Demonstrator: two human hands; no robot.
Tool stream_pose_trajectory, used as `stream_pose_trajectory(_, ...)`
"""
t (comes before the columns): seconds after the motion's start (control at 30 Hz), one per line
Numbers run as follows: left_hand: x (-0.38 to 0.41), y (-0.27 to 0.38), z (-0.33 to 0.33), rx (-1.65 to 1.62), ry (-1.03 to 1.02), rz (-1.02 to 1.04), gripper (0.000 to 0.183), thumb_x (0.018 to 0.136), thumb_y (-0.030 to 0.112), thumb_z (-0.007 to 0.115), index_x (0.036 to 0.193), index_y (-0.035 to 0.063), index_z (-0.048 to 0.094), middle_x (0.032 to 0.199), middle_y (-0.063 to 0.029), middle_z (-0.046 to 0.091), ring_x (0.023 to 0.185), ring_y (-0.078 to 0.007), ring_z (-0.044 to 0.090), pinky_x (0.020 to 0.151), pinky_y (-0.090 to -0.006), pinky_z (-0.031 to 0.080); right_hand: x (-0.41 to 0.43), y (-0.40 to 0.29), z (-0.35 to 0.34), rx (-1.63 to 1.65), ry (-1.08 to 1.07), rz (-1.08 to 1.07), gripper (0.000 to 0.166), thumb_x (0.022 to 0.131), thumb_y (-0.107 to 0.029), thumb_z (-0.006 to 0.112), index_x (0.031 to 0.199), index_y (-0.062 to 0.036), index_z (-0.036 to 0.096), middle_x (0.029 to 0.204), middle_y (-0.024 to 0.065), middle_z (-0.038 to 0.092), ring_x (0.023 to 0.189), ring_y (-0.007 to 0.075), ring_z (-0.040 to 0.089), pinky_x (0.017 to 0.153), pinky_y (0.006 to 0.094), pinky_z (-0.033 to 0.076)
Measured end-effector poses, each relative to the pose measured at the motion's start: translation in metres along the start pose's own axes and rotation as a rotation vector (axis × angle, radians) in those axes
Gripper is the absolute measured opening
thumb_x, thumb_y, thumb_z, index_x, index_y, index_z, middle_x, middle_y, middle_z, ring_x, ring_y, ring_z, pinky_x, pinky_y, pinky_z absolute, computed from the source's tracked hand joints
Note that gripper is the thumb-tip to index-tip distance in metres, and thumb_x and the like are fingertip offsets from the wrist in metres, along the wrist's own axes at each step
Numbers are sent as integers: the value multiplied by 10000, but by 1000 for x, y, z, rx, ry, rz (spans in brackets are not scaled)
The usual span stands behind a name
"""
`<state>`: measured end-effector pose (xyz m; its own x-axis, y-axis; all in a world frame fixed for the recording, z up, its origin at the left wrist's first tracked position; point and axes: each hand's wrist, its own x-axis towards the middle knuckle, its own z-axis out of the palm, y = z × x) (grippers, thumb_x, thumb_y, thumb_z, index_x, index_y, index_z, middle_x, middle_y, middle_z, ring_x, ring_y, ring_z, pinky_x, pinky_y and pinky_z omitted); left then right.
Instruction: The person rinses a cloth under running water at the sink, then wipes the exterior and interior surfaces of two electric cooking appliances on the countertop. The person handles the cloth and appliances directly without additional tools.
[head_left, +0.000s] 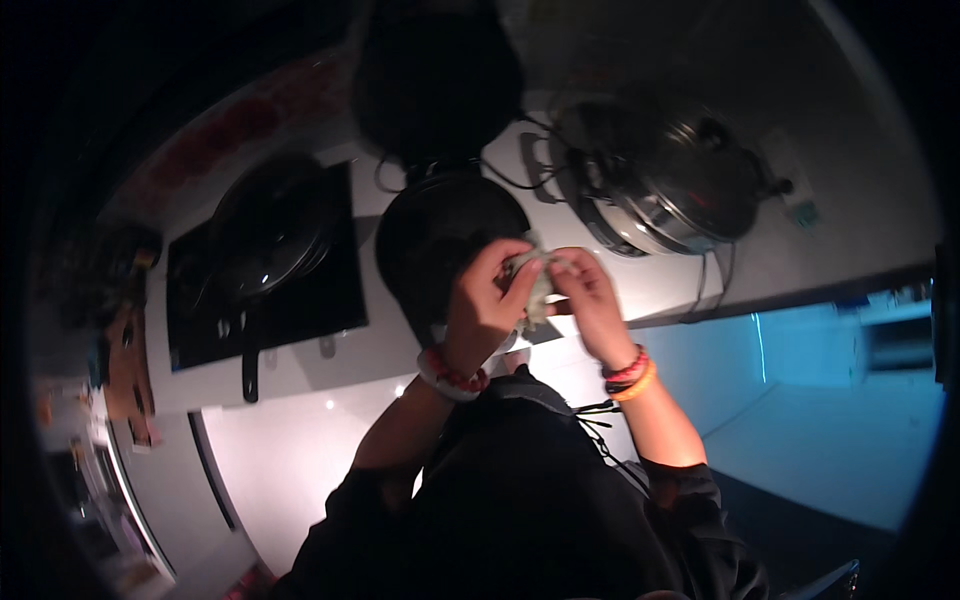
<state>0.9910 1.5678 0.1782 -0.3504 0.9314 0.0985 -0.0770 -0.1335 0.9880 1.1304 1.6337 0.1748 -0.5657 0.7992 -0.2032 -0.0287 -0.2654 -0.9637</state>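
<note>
My left hand (487, 292) and my right hand (589, 296) meet in front of me, both gripping a crumpled, pale greenish piece of soft material (537, 300); whether it is cloth or food I cannot tell. The hands are over the near right edge of a round black electric griddle (420, 232), whose dark lid (439, 82) stands raised behind it. The fingers cover part of the pale piece. Bracelets circle both wrists.
Left of the griddle, a lidded frying pan (274, 225) rests on a black cooktop (341, 300), its handle pointing towards me. At the right stands a metal pot with a glass lid (697, 187). Cables run over the white counter (300, 375). A brown board or box (127, 360) is at far left.
</note>
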Motion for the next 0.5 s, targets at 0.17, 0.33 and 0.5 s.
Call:
stream_pose_trajectory(0.17, -10, -12, 2, 60, -113, 57, 229, 879, 25, 525, 1103, -27, 533, 893, -78, 626, 793, -87, 586, 649, -198, 464, 0, -1, 15, 15, 61, 39, 279, 901, -220, 557, 1102, -40, 484, 865, 7, 558, 740, 57, 520, 609, 177, 431)
stream_pose_trajectory(0.33, -12, -23, -13, -58, -96, -89, 323, 919, 138, 476, 1209, -5, 466, 1073, -115, 558, 975, -160, 561, 793, -258, 480, 1, 11, 14, -339, 164, -176, 235, 870, -145, 600, 1063, -30, 531, 806, 18, 599, 677, 71, 545, 604, 197, 429)
stream_pose_trajectory(0.5, -33, -35, -18, -610, -60, -264, 371, 969, 301, 398, 1219, 26, 397, 1188, -109, 473, 1060, -208, 519, 857, -377, 472, -5, 8, 37, -975, -12, -695, 227, 775, -103, 620, 999, -67, 611, 950, 103, 650, 848, 302, 624, 725, 353, 499)
